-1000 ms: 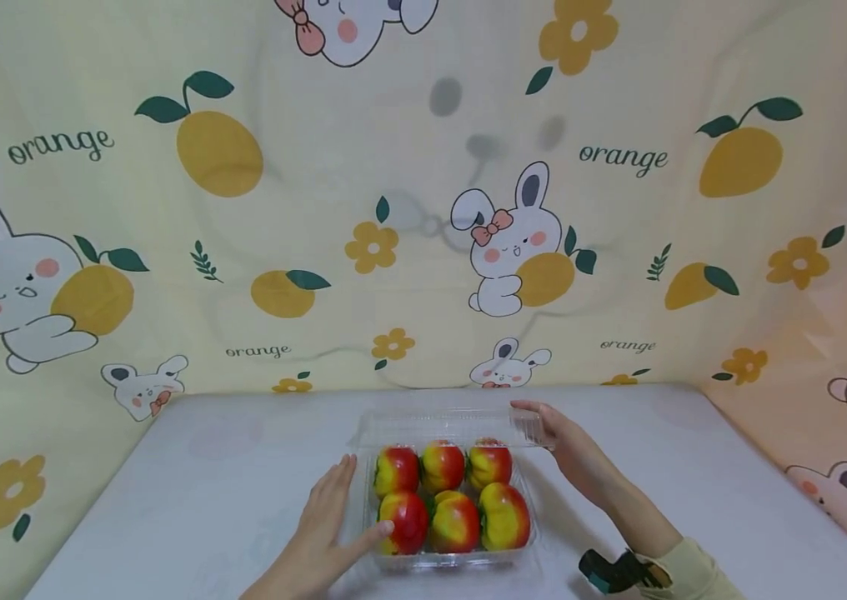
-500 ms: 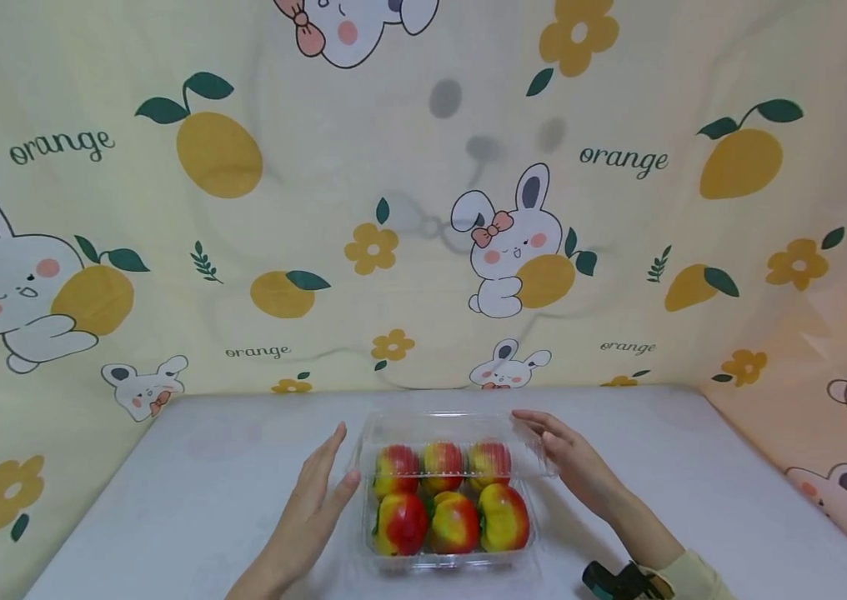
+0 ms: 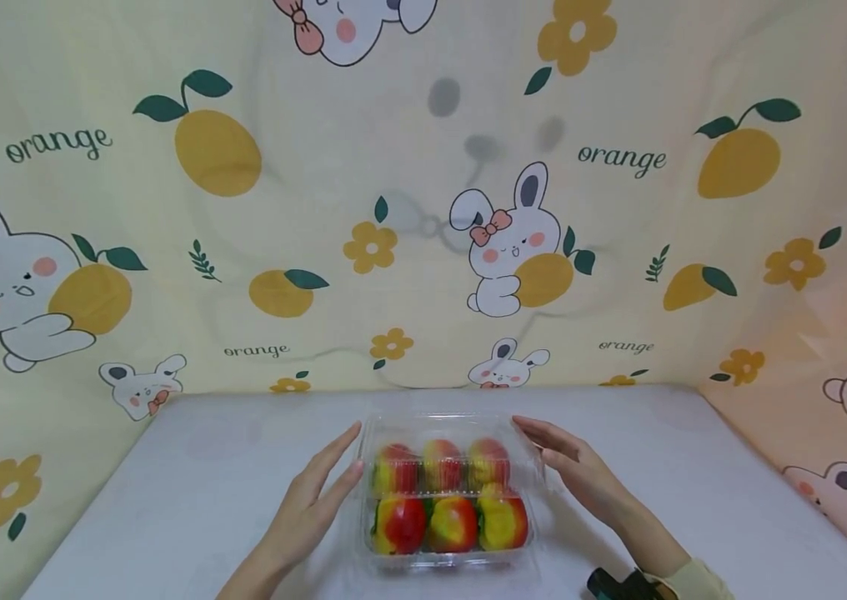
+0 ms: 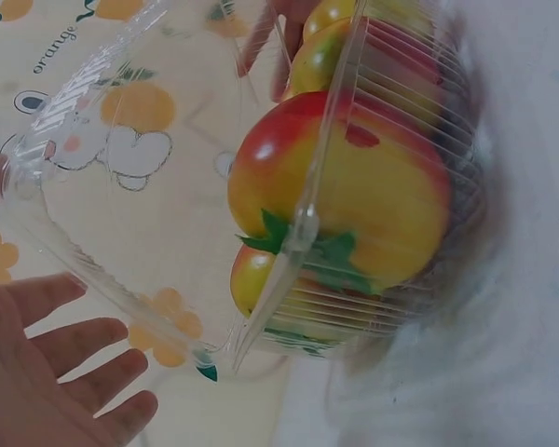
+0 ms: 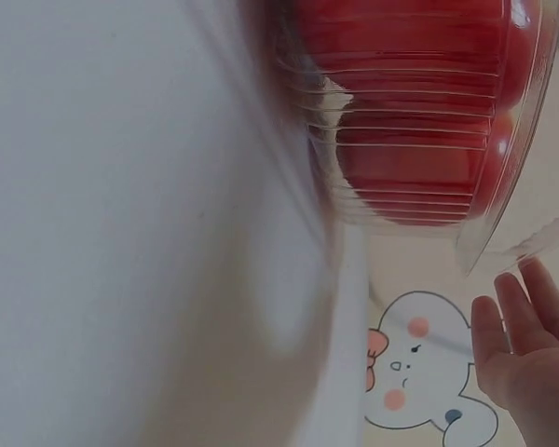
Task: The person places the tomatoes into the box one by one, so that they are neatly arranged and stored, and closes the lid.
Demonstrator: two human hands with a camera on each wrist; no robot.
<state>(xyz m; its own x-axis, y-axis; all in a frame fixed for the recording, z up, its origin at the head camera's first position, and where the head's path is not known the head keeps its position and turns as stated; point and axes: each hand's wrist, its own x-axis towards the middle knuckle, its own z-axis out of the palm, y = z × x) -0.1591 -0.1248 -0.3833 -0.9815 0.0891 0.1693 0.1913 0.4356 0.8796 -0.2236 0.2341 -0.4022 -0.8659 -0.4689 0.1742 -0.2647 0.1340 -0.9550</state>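
A clear plastic clamshell box (image 3: 450, 560) on the table holds several red-and-yellow fruits (image 3: 453, 523), persimmon-like, with green leafy tops. Its clear lid (image 3: 427, 427) leans over the back row, tilted and partly lowered, while the front row stays uncovered. My left hand (image 3: 303, 510) is at the lid's left side, fingers extended and thumb apart. In the left wrist view the thumb tip meets a lid corner (image 4: 23, 177). On the right, my right hand (image 3: 587, 477) has its fingers extended at the lid's right edge; the right wrist view shows fingertips (image 5: 533, 270) right at that edge.
The box stands on a white table (image 3: 243, 467). Behind it hangs a cream cloth (image 3: 423, 125) printed with rabbits, oranges and flowers. A black wrist device (image 3: 622, 583) sits by the right sleeve (image 3: 694, 581).
The lid has swung forward and down over the back row of fruits. My left hand has drawn back from the fruits to the lid's left side; the right hand has followed the lid slightly downward.
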